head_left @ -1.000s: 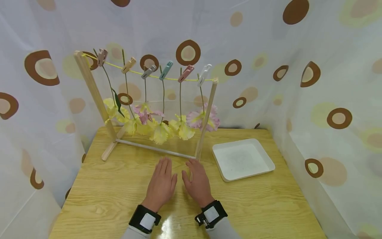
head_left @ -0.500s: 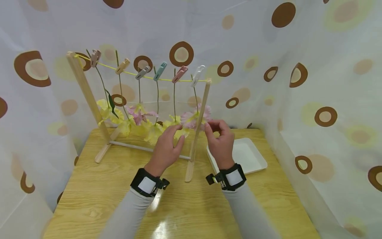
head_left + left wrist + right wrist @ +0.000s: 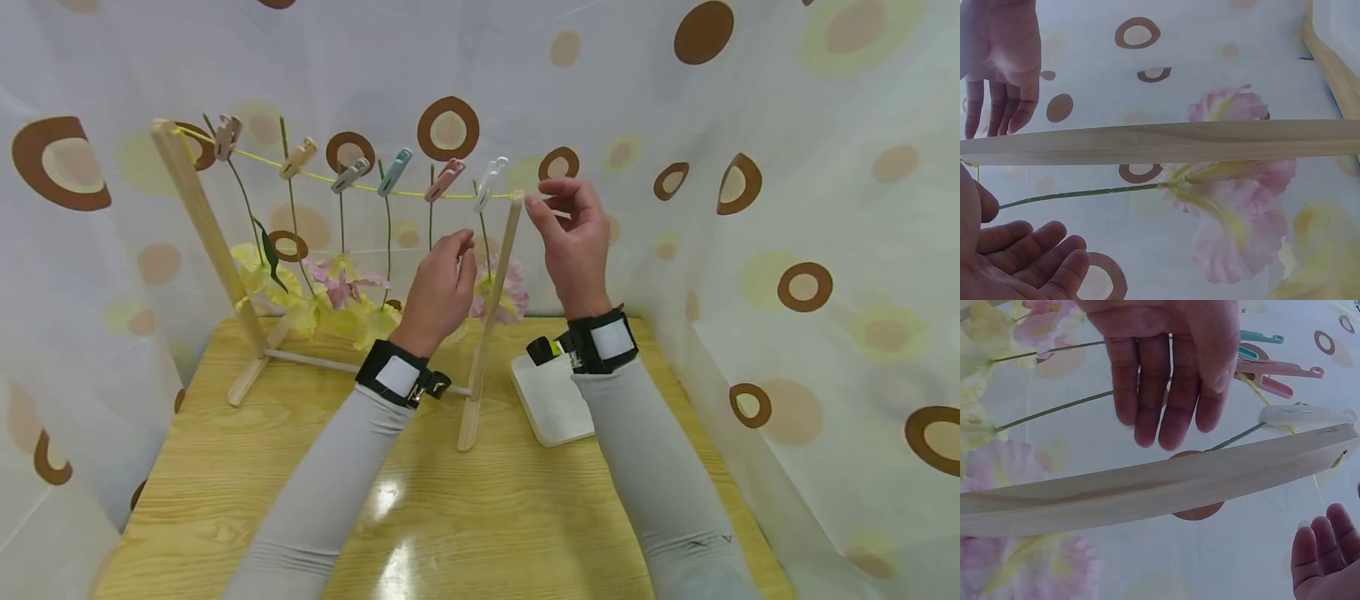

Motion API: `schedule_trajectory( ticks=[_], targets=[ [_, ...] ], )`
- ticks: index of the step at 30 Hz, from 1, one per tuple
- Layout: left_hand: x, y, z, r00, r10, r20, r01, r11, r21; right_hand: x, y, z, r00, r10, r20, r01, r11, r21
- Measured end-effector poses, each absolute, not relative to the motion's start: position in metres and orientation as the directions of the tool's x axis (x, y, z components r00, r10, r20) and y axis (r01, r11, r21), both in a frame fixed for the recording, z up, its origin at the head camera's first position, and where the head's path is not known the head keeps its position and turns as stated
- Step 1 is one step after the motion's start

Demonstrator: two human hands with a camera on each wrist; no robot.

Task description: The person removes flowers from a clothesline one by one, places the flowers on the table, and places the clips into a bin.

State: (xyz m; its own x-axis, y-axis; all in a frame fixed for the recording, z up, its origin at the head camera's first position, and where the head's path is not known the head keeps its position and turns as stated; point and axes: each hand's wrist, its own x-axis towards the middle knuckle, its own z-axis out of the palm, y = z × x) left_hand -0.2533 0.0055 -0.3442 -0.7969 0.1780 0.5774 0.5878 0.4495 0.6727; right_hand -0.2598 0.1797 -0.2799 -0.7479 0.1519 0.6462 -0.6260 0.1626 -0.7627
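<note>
My left hand point(image 3: 441, 292) is raised left of the rack's right wooden post point(image 3: 497, 292), fingers loosely bent and holding nothing. To the right of that post's top hovers my right hand point(image 3: 576, 246), fingers slightly curled, also holding nothing. Between the hands a white clothespin point(image 3: 491, 183) clips a flower stem to the yellow string point(image 3: 412, 194). From that stem a pink flower point(image 3: 1235, 219) hangs upside down, partly behind the post in the left wrist view. A pink clothespin point(image 3: 446, 180) holds another stem; its flower is mostly hidden behind my left hand.
Several more clothespins, among them a teal clothespin point(image 3: 395, 172) and a grey clothespin point(image 3: 350, 174), hold hanging flowers along the string. A white tray point(image 3: 555, 408) lies on the wooden table point(image 3: 480, 517), partly under my right forearm. Patterned curtain point(image 3: 750, 292) surrounds the table.
Both hands have risen from the table in front of the rack to either side of its right post. The right hand has climbed to the post's top. The view has shifted slightly.
</note>
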Motion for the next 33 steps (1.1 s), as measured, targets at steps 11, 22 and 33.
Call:
schedule_trajectory(
  ticks=[11, 22, 33],
  targets=[
    [-0.275, 0.021, -0.334, -0.833, 0.149, 0.533, 0.523, 0.526, 0.670, -0.284, 0.160, -0.245, -0.836, -0.040, 0.547, -0.546, 0.150, -0.824],
    [-0.280, 0.026, -0.338, -0.807, 0.131, 0.576, 0.549, 0.526, 0.650, -0.270, 0.148, -0.232, -0.835, -0.069, 0.547, -0.551, 0.085, -0.830],
    [-0.279, 0.019, -0.349, -0.778, 0.139, 0.613, 0.570, 0.569, 0.593, -0.275, 0.151, -0.235, -0.747, 0.089, 0.659, -0.661, 0.010, -0.750]
  ],
)
